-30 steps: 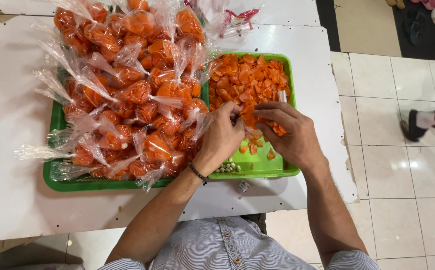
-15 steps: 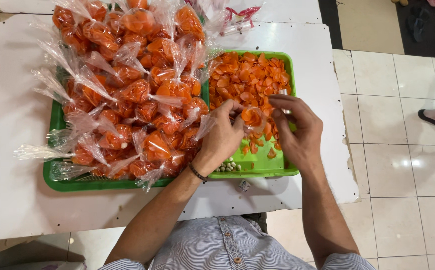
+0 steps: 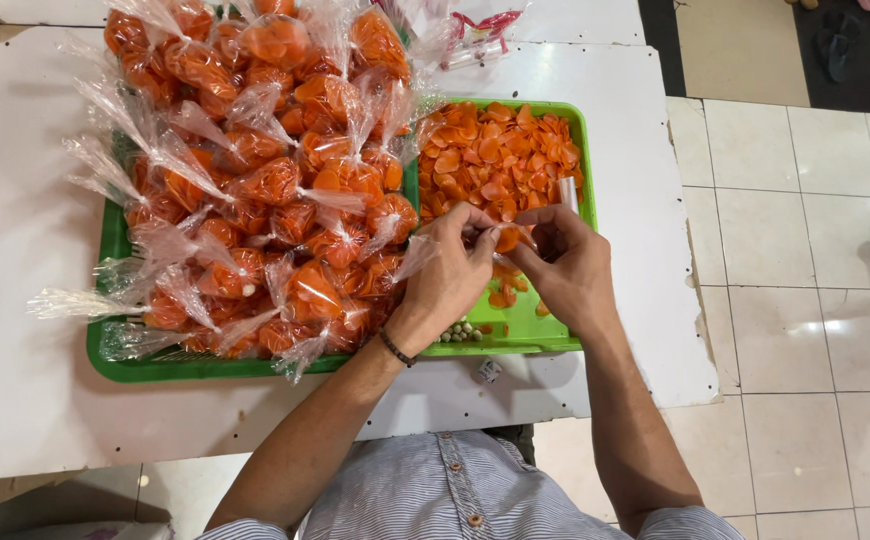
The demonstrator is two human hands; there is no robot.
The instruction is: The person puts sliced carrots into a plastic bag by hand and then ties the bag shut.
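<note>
L hand (image 3: 447,275) + R hand (image 3: 565,270): fingers pinch small clear bag (image 3: 503,238) w/ orange chips over green tray (image 3: 545,335). Risk: loose grip, chips spill.

I see bright, even light from overhead. The plastic bags (image 3: 255,190) throw white glints, and the floor tiles (image 3: 805,330) carry soft glare patches. Shadows under my hands are faint. Focus is sharp throughout, with slight bending at the edges.

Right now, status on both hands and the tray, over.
Left hand and right hand together pinching a small clear bag of orange chips. Green tray: loose chips right, filled bags piled left. Nothing blocking.
</note>
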